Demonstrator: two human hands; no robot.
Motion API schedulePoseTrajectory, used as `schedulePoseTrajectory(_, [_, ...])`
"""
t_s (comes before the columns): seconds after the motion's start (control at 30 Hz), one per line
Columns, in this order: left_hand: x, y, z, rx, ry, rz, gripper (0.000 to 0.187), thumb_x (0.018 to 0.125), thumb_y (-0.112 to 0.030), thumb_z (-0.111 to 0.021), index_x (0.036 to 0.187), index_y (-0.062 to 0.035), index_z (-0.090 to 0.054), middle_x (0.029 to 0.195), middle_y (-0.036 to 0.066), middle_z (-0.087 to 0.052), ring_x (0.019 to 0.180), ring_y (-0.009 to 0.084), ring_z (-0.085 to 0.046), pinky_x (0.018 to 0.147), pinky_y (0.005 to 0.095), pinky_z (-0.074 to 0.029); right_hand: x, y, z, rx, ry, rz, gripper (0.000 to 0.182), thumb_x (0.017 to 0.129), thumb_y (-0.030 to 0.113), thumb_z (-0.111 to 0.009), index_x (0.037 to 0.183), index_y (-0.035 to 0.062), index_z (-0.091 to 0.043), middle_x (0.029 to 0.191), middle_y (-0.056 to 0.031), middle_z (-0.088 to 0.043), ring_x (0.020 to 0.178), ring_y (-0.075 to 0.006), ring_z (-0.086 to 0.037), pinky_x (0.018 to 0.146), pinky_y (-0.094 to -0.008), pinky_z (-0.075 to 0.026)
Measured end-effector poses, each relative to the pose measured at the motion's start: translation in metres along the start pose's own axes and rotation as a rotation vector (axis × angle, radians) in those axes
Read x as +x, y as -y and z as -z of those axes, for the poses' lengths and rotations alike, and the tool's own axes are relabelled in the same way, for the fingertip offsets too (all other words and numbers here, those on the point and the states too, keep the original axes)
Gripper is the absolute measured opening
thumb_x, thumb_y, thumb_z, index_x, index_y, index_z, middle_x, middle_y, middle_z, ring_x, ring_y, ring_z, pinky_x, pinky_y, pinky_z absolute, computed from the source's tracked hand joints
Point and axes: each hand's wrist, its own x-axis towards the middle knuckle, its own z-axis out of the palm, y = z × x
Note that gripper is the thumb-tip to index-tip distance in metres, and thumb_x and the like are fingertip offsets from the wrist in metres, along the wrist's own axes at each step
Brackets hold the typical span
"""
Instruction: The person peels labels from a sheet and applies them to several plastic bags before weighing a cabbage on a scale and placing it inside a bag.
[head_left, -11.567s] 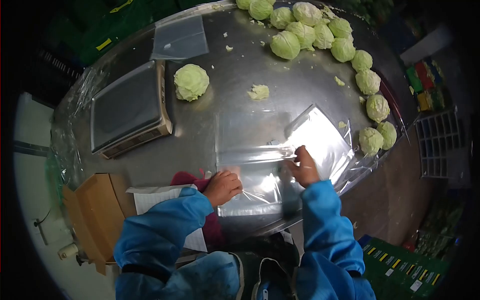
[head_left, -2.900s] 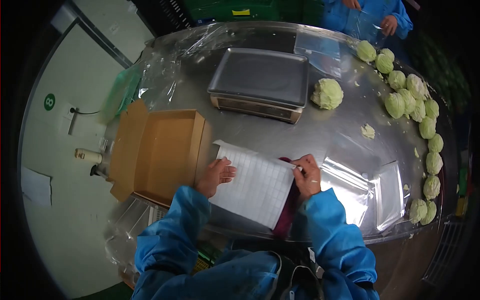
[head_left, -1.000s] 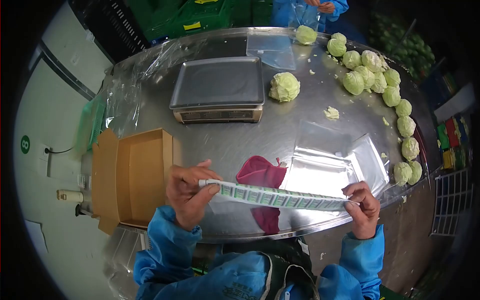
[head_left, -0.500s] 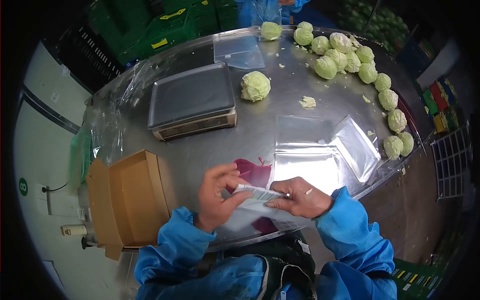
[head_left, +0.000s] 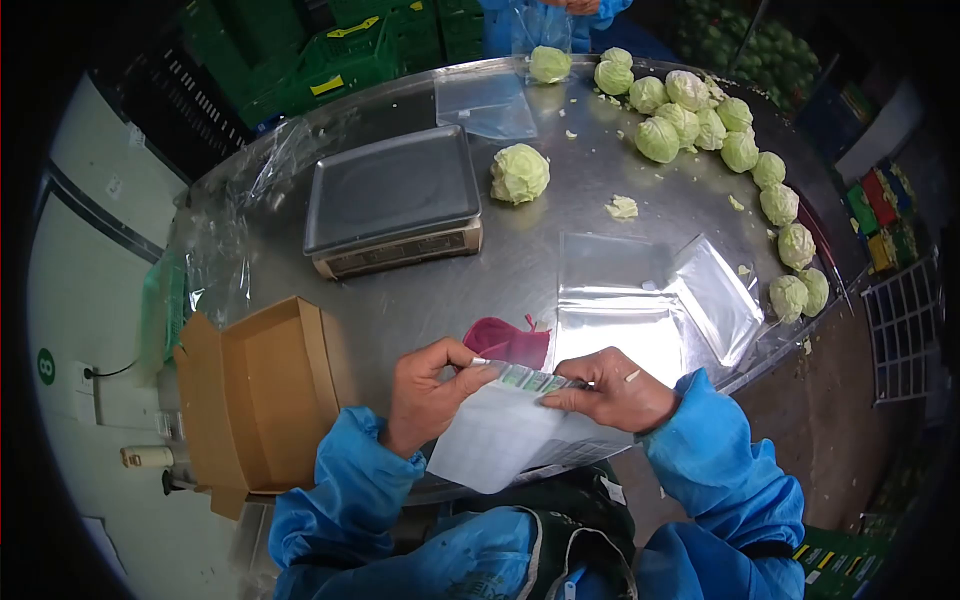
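Nearest: left hand (head_left: 425,395) is pinching the top edge of a label sheet (head_left: 495,435) between thumb and fingers; right hand (head_left: 620,392) is gripping the same edge close by. Sheet is hanging below both hands, over the table's near rim, green-printed strip showing on top. Close double grip is probably steadying the floppy edge and bringing the print into view.

Just beyond, a dark red cloth (head_left: 510,342) is lying on the metal table (head_left: 430,300). Open cardboard box (head_left: 275,385) is sitting to the left, likely within easy reach; clear bags (head_left: 620,335) are lying flat to the right, catching glare.

Farther: scale (head_left: 395,190) is standing with a lone cabbage (head_left: 520,174) beside it, apart. More cabbages (head_left: 657,139) are lining the right-hand rim, perhaps leaving working room. Leaf scraps are dotting the metal.

Room: a co-worker's sleeve (head_left: 600,15) is showing across the table; green crates (head_left: 350,60) are standing behind.
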Motion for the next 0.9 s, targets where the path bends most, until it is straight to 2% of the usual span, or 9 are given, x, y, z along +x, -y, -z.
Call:
schedulePoseTrajectory(0.2, [0.000,0.001,0.003,-0.073,-0.158,-0.036,0.009,0.078,-0.002,-0.068,0.078,-0.0009,-0.059,0.070,0.001,-0.059,0.066,0.0055,-0.052,0.058,0.0212,-0.042,-0.004,-0.008,0.006,-0.169,-0.096,0.031,0.019,0.082,0.015,-0.065,0.087,-0.0027,-0.060,0.069,-0.0172,-0.058,0.061,-0.0221,-0.055,0.059,-0.0345,-0.044])
schedulePoseTrajectory(0.3, [0.001,-0.007,-0.002,-0.140,-0.093,0.014,0.008,0.078,0.000,-0.067,0.081,-0.0003,-0.060,0.073,0.002,-0.061,0.067,0.0057,-0.053,0.059,0.0211,-0.043,-0.007,-0.007,0.007,-0.143,-0.086,0.015,0.015,0.083,0.013,-0.064,0.087,-0.0016,-0.060,0.066,-0.0161,-0.056,0.058,-0.0216,-0.052,0.057,-0.0339,-0.042])
schedulePoseTrajectory(0.37, [0.001,-0.010,-0.001,-0.018,0.060,0.190,0.008,0.077,0.000,-0.068,0.084,0.0006,-0.062,0.074,0.002,-0.062,0.066,0.0056,-0.053,0.059,0.0212,-0.044,-0.008,-0.009,0.010,-0.121,-0.030,-0.047,0.016,0.082,0.013,-0.064,0.088,-0.0011,-0.061,0.066,-0.0160,-0.056,0.058,-0.0214,-0.053,0.057,-0.0341,-0.043])
schedulePoseTrajectory(0.5, [0.001,-0.008,0.004,0.051,0.046,0.166,0.009,0.077,-0.002,-0.068,0.084,0.0007,-0.063,0.073,0.002,-0.062,0.065,0.0053,-0.053,0.057,0.0215,-0.044,-0.011,-0.017,0.016,-0.072,-0.060,-0.032,0.020,0.081,0.017,-0.066,0.087,-0.0017,-0.061,0.065,-0.0168,-0.057,0.057,-0.0223,-0.053,0.058,-0.0350,-0.043])
schedulePoseTrajectory(0.57, [0.002,-0.012,0.004,0.025,-0.089,0.135,0.007,0.076,-0.002,-0.069,0.079,0.0004,-0.064,0.068,0.001,-0.061,0.062,0.0050,-0.052,0.053,0.0217,-0.041,-0.013,-0.025,0.019,-0.262,-0.225,0.141,0.026,0.080,0.022,-0.068,0.083,-0.0024,-0.061,0.062,-0.0175,-0.056,0.055,-0.0251,-0.053,0.057,-0.0364,-0.043])
schedulePoseTrajectory(0.63, [0.003,-0.006,0.015,0.127,-0.054,0.061,0.007,0.075,-0.002,-0.070,0.077,0.0006,-0.063,0.067,0.002,-0.060,0.060,0.0051,-0.051,0.052,0.0218,-0.040,-0.016,-0.025,0.024,-0.383,-0.191,0.094,0.032,0.079,0.026,-0.069,0.085,-0.0034,-0.060,0.066,-0.0199,-0.057,0.059,-0.0303,-0.056,0.059,-0.0382,-0.044])
schedulePoseTrajectory(0.7, [0.003,-0.004,0.017,0.227,-0.019,-0.011,0.007,0.074,-0.001,-0.070,0.075,0.0007,-0.063,0.065,0.002,-0.060,0.059,0.0053,-0.051,0.051,0.0219,-0.038,-0.019,-0.023,0.026,-0.273,-0.067,-0.132,0.036,0.077,0.028,-0.070,0.089,-0.0044,-0.059,0.073,-0.0229,-0.058,0.067,-0.0347,-0.058,0.062,-0.0385,-0.045])
schedulePoseTrajectory(0.83, [0.002,-0.008,0.017,0.237,-0.085,-0.022,0.008,0.072,0.001,-0.070,0.073,0.0011,-0.062,0.063,0.003,-0.058,0.058,0.0063,-0.050,0.050,0.0224,-0.037,-0.026,-0.013,0.036,-0.446,0.007,-0.152,0.040,0.076,0.028,-0.072,0.095,-0.0043,-0.057,0.081,-0.0243,-0.059,0.073,-0.0346,-0.059,0.066,-0.0374,-0.046])
schedulePoseTrajectory(0.9, [0.002,-0.011,0.018,0.234,-0.105,-0.032,0.008,0.072,0.001,-0.070,0.073,0.0011,-0.062,0.063,0.003,-0.057,0.057,0.0066,-0.050,0.050,0.0225,-0.037,-0.037,-0.023,0.041,-0.206,-0.192,0.078,0.038,0.076,0.025,-0.073,0.096,-0.0029,-0.057,0.083,-0.0221,-0.061,0.075,-0.0304,-0.060,0.069,-0.0361,-0.047])
